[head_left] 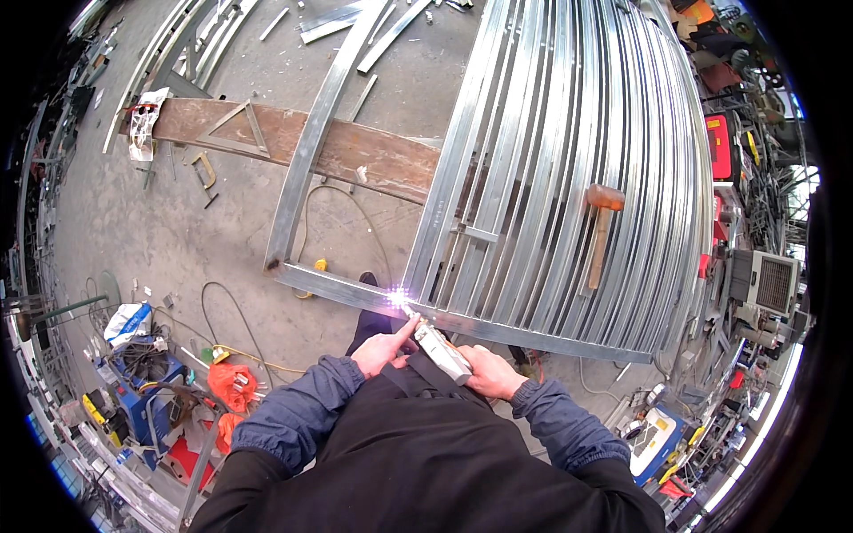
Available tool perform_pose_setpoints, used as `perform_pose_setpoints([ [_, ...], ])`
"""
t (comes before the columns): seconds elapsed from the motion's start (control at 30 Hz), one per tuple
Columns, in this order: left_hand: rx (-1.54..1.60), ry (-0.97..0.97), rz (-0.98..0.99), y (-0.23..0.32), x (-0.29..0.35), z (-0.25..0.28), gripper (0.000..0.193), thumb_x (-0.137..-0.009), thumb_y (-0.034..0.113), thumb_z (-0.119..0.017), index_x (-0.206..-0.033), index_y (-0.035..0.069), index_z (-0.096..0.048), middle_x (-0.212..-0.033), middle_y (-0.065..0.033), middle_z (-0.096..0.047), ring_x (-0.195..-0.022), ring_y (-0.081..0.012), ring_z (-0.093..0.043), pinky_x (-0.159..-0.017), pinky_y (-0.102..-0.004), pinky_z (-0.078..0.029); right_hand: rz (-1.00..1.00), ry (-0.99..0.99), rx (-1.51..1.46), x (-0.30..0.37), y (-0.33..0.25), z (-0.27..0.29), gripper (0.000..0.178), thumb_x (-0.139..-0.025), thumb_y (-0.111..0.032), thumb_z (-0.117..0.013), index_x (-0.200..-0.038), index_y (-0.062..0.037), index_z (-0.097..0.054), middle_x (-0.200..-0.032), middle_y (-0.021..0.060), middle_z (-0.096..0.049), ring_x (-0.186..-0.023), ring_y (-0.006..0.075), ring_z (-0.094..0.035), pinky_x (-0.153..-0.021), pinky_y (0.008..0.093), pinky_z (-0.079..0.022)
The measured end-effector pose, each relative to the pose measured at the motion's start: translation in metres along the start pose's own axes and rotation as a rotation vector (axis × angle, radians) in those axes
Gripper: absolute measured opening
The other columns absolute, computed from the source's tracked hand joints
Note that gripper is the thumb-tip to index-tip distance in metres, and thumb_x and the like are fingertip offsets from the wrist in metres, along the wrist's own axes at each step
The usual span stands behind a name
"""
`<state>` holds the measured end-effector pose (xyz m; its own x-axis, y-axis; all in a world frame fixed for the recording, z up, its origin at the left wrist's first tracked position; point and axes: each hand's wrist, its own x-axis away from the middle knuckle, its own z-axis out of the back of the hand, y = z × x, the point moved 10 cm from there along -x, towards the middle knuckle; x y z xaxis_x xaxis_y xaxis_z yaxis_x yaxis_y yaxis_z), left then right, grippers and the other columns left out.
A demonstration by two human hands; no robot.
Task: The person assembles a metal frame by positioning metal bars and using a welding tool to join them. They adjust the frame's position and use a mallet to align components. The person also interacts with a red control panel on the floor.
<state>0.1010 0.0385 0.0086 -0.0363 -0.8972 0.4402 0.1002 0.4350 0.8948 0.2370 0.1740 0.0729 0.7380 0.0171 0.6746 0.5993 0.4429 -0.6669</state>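
A pale handheld welding gun reaches forward from my body, with a bright white-violet flash at its nozzle tip. My right hand is wrapped round its rear end. My left hand steadies its front, the index finger stretched along the nozzle and the other fingers curled in, partly hidden. The flash sits on the near rail of a galvanized steel frame, where a long steel bar meets that rail. Glare hides the joint itself.
Many parallel steel bars fill the right side, with an orange-headed mallet lying on them. A brown wooden plank runs beneath the frame. Cables, a blue machine and an orange bag crowd the lower left.
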Motion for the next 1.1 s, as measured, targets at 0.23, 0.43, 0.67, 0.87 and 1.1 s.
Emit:
perform_pose_setpoints([
  [0.23, -0.020, 0.013, -0.027, -0.005, 0.001, -0.002, 0.104, -0.090, 0.003, -0.068, -0.174, 0.013, -0.009, -0.117, -0.0185, -0.077, -0.098, -0.0364, -0.077, -0.088, -0.0411, -0.060, -0.012, -0.009, 0.001, 0.001, -0.001, 0.000, 0.054, -0.096, -0.027, -0.068, -0.145, -0.0079, -0.056, -0.117, 0.0206, -0.070, -0.112, 0.0411, -0.063, -0.097, 0.0496, -0.053],
  [0.43, 0.006, 0.002, -0.039, -0.010, 0.001, -0.003, 0.101, -0.094, 0.006, -0.068, -0.174, 0.014, -0.007, -0.118, -0.0179, -0.077, -0.097, -0.0369, -0.077, -0.088, -0.0416, -0.059, 0.014, -0.002, -0.010, 0.001, -0.008, 0.003, 0.051, -0.097, -0.027, -0.067, -0.143, -0.0074, -0.057, -0.116, 0.0207, -0.070, -0.111, 0.0416, -0.063, -0.097, 0.0488, -0.052],
  [0.67, -0.058, -0.063, 0.048, 0.011, -0.004, 0.003, 0.099, -0.097, 0.013, -0.069, -0.172, 0.004, -0.005, -0.118, -0.0192, -0.079, -0.106, -0.0363, -0.078, -0.098, -0.0418, -0.058, -0.025, -0.036, -0.047, 0.007, -0.013, 0.009, 0.054, -0.101, -0.030, -0.064, -0.149, -0.0078, -0.055, -0.119, 0.0203, -0.070, -0.111, 0.0401, -0.063, -0.098, 0.0483, -0.052],
  [0.87, -0.157, 0.020, -0.145, 0.043, -0.009, 0.017, 0.101, -0.090, 0.011, -0.076, -0.172, 0.008, -0.017, -0.117, -0.0104, -0.080, -0.106, -0.0354, -0.076, -0.095, -0.0433, -0.059, 0.020, 0.101, -0.077, 0.037, -0.006, 0.040, 0.062, -0.099, -0.028, -0.065, -0.157, -0.0115, -0.051, -0.125, 0.0190, -0.069, -0.113, 0.0399, -0.063, -0.101, 0.0480, -0.052],
  [1.1, -0.255, 0.250, -0.208, 0.068, 0.003, 0.050, 0.061, -0.093, 0.013, -0.072, -0.153, 0.014, -0.059, -0.110, -0.0097, -0.079, -0.095, -0.0358, -0.074, -0.085, -0.0430, -0.059, -0.182, 0.862, 0.133, 0.063, 0.041, 0.146, 0.082, -0.092, -0.020, -0.072, -0.163, -0.0012, -0.036, -0.119, 0.0253, -0.066, -0.111, 0.0466, -0.061, -0.095, 0.0542, -0.053],
])
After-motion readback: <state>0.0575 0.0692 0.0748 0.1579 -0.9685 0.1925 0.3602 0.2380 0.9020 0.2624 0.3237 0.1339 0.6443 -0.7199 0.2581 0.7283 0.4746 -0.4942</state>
